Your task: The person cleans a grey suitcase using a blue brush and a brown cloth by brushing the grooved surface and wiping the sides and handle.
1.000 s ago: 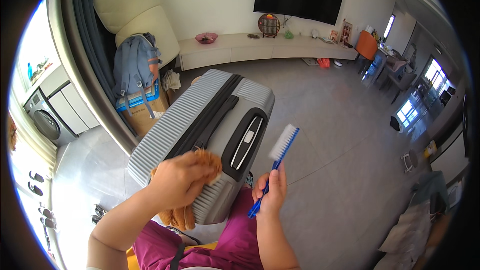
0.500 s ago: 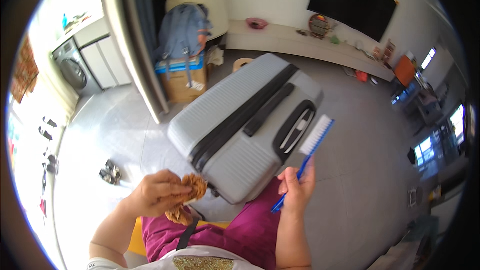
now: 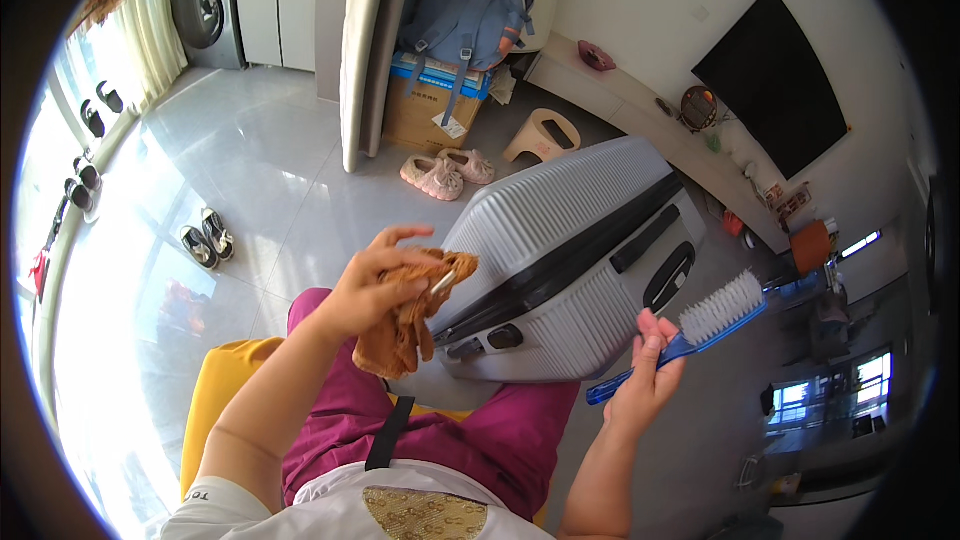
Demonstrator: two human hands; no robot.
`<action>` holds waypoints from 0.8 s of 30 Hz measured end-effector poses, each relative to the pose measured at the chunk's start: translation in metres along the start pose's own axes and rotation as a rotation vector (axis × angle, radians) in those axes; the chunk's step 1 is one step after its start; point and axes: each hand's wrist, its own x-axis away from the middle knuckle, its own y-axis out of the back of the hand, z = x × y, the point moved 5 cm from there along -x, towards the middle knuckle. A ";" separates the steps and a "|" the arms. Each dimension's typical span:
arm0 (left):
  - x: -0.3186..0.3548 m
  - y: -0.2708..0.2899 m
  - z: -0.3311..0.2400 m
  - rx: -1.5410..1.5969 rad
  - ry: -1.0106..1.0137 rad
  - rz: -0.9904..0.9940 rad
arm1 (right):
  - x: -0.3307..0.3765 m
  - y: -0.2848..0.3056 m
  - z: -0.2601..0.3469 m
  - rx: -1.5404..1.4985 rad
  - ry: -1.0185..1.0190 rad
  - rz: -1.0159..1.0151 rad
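A crumpled brown cloth (image 3: 397,328) hangs from my left hand (image 3: 372,285), its fingers closed round the upper part. My right hand (image 3: 645,380) grips the blue handle of a scrubbing brush (image 3: 722,310), white bristles facing up and away from me. Between and beyond my hands a grey ribbed suitcase (image 3: 555,210) stands at a slant by my knees, with a black zip band, dark handles and black wheels on its near end. The cloth is close to the suitcase's left side; whether they touch I cannot tell. The brush is held apart from it, to the right.
Past the suitcase are a beige stool (image 3: 541,135), pink slippers (image 3: 447,173) and a cardboard box (image 3: 428,118) under a blue backpack (image 3: 466,15). Dark shoes (image 3: 208,238) lie on the floor at left. A low cabinet (image 3: 640,115) runs along the far wall. I sit on something yellow (image 3: 225,390).
The view has swung left, bringing slippers and stool into sight. My left hand has risen with the cloth alongside the suitcase. The brush has tipped further to the right in my right hand.
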 end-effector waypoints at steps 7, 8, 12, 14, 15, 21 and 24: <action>-0.083 -0.009 0.036 0.830 0.332 0.157 | 0.025 -0.008 -0.016 -0.017 -0.151 0.013; -0.087 -0.013 0.038 0.791 0.325 0.206 | 0.025 -0.009 -0.017 -0.021 -0.127 0.018; -0.087 -0.012 0.044 0.636 0.291 0.284 | 0.015 -0.022 -0.014 0.012 -0.190 0.043; -0.084 -0.013 0.045 0.617 0.267 0.286 | 0.010 -0.025 -0.020 0.039 -0.178 0.040; -0.082 -0.014 0.046 0.608 0.255 0.286 | 0.007 -0.024 -0.021 0.035 -0.183 0.046; -0.080 -0.025 0.057 0.605 0.194 0.099 | -0.010 -0.036 -0.031 0.082 -0.119 0.104; -0.084 -0.025 0.053 0.590 0.102 -0.045 | -0.023 -0.046 -0.039 0.229 -0.022 0.157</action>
